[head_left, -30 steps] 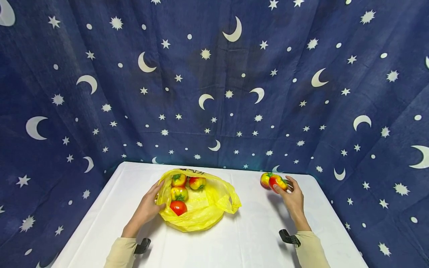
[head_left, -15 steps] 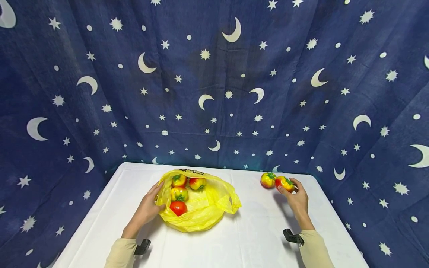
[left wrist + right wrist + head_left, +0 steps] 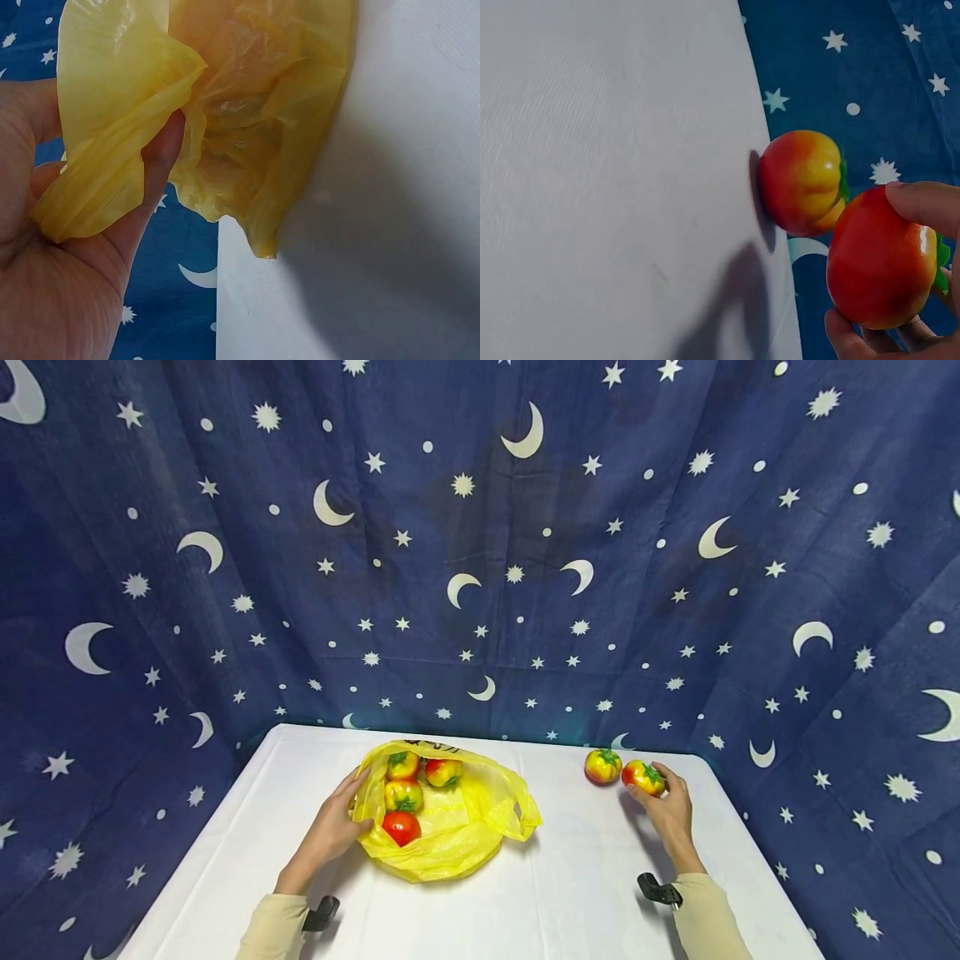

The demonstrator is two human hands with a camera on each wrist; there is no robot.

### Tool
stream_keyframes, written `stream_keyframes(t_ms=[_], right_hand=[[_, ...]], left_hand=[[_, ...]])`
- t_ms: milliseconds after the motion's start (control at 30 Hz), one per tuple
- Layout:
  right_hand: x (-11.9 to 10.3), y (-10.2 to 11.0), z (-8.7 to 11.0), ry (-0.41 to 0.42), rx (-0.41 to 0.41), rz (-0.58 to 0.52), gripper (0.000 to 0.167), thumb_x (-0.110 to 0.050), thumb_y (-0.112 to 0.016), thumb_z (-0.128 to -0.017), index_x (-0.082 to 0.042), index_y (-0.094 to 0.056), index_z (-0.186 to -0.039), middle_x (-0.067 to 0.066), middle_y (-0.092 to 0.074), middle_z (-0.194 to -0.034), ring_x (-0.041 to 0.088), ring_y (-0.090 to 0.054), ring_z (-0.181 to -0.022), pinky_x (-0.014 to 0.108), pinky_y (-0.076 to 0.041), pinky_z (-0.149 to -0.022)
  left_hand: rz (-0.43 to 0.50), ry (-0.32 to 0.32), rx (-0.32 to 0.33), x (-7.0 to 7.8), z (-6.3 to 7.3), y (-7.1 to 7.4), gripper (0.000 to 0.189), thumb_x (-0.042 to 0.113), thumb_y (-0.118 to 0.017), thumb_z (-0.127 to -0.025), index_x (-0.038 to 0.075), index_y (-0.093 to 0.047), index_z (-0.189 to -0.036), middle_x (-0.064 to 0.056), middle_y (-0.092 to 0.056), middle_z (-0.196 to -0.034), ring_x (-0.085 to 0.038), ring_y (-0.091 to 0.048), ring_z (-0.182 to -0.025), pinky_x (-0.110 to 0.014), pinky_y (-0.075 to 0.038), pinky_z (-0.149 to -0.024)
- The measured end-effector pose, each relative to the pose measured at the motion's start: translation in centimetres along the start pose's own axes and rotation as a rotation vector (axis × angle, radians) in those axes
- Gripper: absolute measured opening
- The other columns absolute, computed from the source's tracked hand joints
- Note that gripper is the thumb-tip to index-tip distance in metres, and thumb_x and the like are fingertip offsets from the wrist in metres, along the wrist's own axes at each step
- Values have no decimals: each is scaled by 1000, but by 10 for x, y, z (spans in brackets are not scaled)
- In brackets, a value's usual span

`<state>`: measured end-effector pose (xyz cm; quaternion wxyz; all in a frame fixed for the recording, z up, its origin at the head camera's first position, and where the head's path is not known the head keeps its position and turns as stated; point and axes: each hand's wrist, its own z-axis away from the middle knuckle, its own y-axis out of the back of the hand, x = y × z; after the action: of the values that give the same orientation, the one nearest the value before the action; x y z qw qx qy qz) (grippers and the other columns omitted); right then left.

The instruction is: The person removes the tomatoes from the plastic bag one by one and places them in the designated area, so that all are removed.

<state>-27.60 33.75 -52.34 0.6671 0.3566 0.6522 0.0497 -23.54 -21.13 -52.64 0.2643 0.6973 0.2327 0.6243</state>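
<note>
My left hand (image 3: pixel 328 828) holds the left edge of a yellow plastic bag (image 3: pixel 446 862), which lies on its side with its mouth toward me. In the left wrist view a fold of the bag (image 3: pixel 112 142) passes between the thumb and fingers. Inside sit several shiny tomatoes, among them a red one (image 3: pixel 401 828) near the mouth. On the right, my right hand (image 3: pixel 672 817) grips a red and yellow tomato (image 3: pixel 642 777) with a green stem end. Just left of it rests a similar tomato (image 3: pixel 602 766); in the right wrist view the held tomato (image 3: pixel 877 262) overlaps it.
A white cloth covers the table (image 3: pixel 480 918), and its far edge runs just behind the bag and tomatoes. A dark blue curtain (image 3: pixel 420 610) with moons and stars hangs behind and at both sides. Black wrist mounts (image 3: pixel 658 890) sit on both forearms.
My right hand has moved slightly right with its tomato, uncovering the tomato beside it, and the held tomato has tilted to show its green top. The left hand and bag stay put.
</note>
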Motion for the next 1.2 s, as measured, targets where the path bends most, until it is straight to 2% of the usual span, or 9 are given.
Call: stream_keyframes(t_ms=[200, 433, 667, 767, 900, 1200], right_hand=[[14, -4, -8, -11, 5, 36, 69, -21, -76, -82, -5, -47, -142, 28, -36, -146, 46, -37, -135, 60, -27, -117], [25, -5, -15, -58, -3, 76, 70, -24, -74, -83, -6, -44, -144, 30, -38, -144, 47, -39, -133, 61, -28, -116], [27, -10, -22, -100, 8, 75, 71, -21, -73, -85, -4, -41, -146, 31, -37, -145, 47, -38, -134, 60, -28, -117], [26, -15, -28, -116, 6, 73, 72, -20, -72, -86, -5, -39, -148, 30, -35, -147, 48, -36, -135, 60, -27, -118], [27, -18, -33, -103, 1, 80, 72, -18, -71, -86, -4, -38, -148, 30, -35, -147, 48, -35, -136, 60, -26, -118], [34, -21, -33, -92, -25, 88, 74, -15, -71, -86, -3, -35, -149, 32, -35, -146, 49, -35, -136, 60, -26, -118]], left_hand=[[3, -11, 13, 0, 1, -1, 88, -1, -72, -76, 7, -31, -154, -20, -24, -161, -45, -25, -147, -58, -26, -118], [4, 6, 2, -2, 1, -2, 89, -1, -71, -77, 8, -30, -155, -19, -22, -162, -45, -24, -147, -57, -25, -119], [-4, 8, -2, -1, 1, 0, 89, 0, -71, -77, 8, -29, -155, -19, -22, -162, -45, -23, -147, -58, -26, -118], [-9, -1, 15, 0, 1, 2, 89, 0, -72, -77, 6, -29, -154, -21, -22, -162, -47, -24, -147, -59, -26, -118], [-9, -14, 28, 0, 0, 4, 89, -1, -71, -77, 5, -29, -154, -21, -22, -162, -46, -24, -147, -59, -25, -118], [13, -10, 9, -1, -1, -1, 89, -2, -70, -75, 5, -29, -154, -20, -22, -162, -45, -24, -147, -58, -27, -118]])
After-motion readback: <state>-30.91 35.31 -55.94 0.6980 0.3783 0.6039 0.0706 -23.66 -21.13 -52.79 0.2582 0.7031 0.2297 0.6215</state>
